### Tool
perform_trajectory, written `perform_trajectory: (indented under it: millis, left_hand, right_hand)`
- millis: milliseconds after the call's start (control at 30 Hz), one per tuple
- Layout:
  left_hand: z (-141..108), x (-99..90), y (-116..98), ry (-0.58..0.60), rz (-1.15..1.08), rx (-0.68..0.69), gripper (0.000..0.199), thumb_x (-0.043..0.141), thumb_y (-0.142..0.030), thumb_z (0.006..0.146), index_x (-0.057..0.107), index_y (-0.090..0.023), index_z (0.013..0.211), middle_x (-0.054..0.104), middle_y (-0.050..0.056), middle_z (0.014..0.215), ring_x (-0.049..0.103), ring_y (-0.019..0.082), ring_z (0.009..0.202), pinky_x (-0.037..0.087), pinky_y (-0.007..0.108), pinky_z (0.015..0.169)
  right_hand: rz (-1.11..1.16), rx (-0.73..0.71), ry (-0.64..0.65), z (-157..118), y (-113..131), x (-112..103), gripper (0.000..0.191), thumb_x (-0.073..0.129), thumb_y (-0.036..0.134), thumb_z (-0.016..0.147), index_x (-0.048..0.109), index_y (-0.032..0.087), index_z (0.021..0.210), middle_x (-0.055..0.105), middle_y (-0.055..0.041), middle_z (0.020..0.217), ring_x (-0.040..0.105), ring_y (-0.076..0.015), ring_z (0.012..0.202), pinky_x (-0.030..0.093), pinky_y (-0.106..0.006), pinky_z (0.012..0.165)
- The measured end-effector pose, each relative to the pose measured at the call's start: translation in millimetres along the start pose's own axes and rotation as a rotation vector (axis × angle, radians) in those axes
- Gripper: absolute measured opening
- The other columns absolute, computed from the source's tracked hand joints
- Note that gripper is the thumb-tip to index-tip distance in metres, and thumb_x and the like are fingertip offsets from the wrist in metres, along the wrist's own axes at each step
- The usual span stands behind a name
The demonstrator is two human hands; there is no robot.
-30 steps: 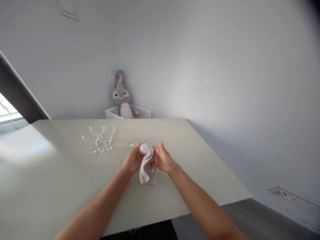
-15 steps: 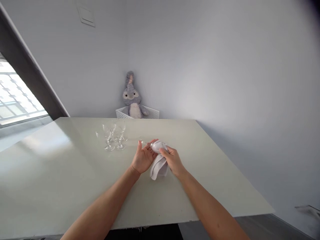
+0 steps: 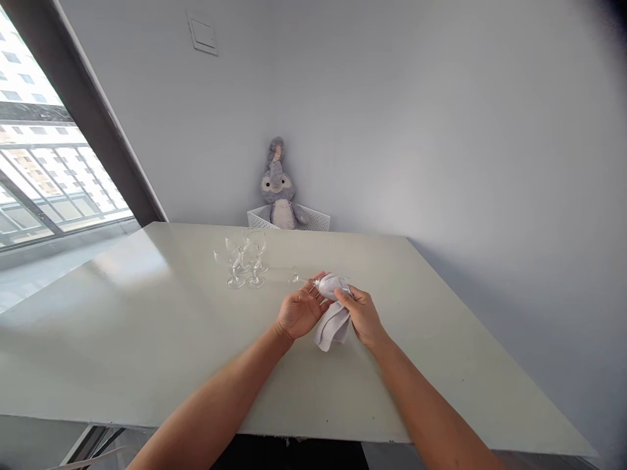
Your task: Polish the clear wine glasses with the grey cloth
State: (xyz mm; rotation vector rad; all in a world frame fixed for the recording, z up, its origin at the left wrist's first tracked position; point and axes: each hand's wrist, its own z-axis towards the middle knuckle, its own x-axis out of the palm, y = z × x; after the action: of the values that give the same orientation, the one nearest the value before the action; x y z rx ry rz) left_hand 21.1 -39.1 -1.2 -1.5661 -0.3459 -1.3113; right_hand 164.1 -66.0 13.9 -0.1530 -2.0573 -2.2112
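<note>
A clear stemmed wine glass (image 3: pixel 317 283) lies on its side between my hands, its foot pointing left. My left hand (image 3: pixel 298 314) is palm up and holds the glass from beneath, fingers curled behind the stem and lower bowl. A white cloth (image 3: pixel 333 328) fills the bowl, and its loose end hangs below. My right hand (image 3: pixel 365 316) pinches the cloth at the rim, thumb in front; its other fingers are mostly hidden.
Several clear stemmed glasses (image 3: pixel 236 281) stand upright in a group left of my hands on the pale table (image 3: pixel 196 352). Behind the far edge, a grey plush toy (image 3: pixel 278 189) sits in a white perforated basket (image 3: pixel 321 222). A window is at left.
The camera view has shifted, so the scene sits farther right. My left thumb has come down from pointing up and bends toward the fingers. The cloth is still in the glass.
</note>
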Motion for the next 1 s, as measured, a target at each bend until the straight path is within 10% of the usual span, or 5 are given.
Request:
perform_trajectory:
  millis: [267,533,767,1000]
  left_hand:
    - [0.2,7.0,-1.2,-0.114,-0.085,-0.015,0.056,0.037,-0.061,0.077,0.054,-0.016,0.106,0.056,0.011,0.112,0.051,0.023,0.104,0.038,0.037,0.091]
    - [1.5,-1.5,10.6,-0.240,-0.060,0.004,0.021,0.059,-0.029,0.074,0.054,-0.019,0.092,0.061,0.004,0.089,0.059,0.017,0.075,0.046,0.035,0.075]
    - [4.7,2.5,-7.8,-0.341,-0.078,0.112,0.014,0.057,-0.023,0.074,0.057,-0.015,0.085,0.063,0.005,0.081,0.061,0.017,0.077,0.047,0.031,0.074]
    - [2.7,-0.1,-2.1,-0.241,-0.098,0.042,0.017,0.056,-0.021,0.076,0.056,-0.019,0.093,0.062,0.004,0.097,0.059,0.022,0.094,0.046,0.036,0.079]
  right_hand:
    - [0.058,0.015,0.032,4.7,-1.9,-2.7,0.031,0.060,0.046,0.070,0.060,0.016,0.074,0.049,0.0021,0.057,0.042,-0.0103,0.052,0.032,-0.023,0.048]
    - [0.008,0.170,0.477,-5.0,-2.5,2.8,0.060,0.031,0.064,0.078,0.056,0.017,0.105,0.059,-0.0042,0.068,0.054,-0.0152,0.051,0.046,-0.029,0.045]
    - [0.311,0.023,0.243,6.6,15.6,-15.5,0.068,0.019,0.069,0.077,0.055,0.022,0.111,0.050,-0.0111,0.122,0.061,-0.0216,0.079,0.049,-0.035,0.061]
    - [0.543,-0.196,0.137,-2.0,53.5,-28.5,0.079,0.026,0.080,0.063,0.032,0.038,0.129,0.029,-0.0012,0.139,0.027,-0.0254,0.126,0.025,-0.052,0.097]
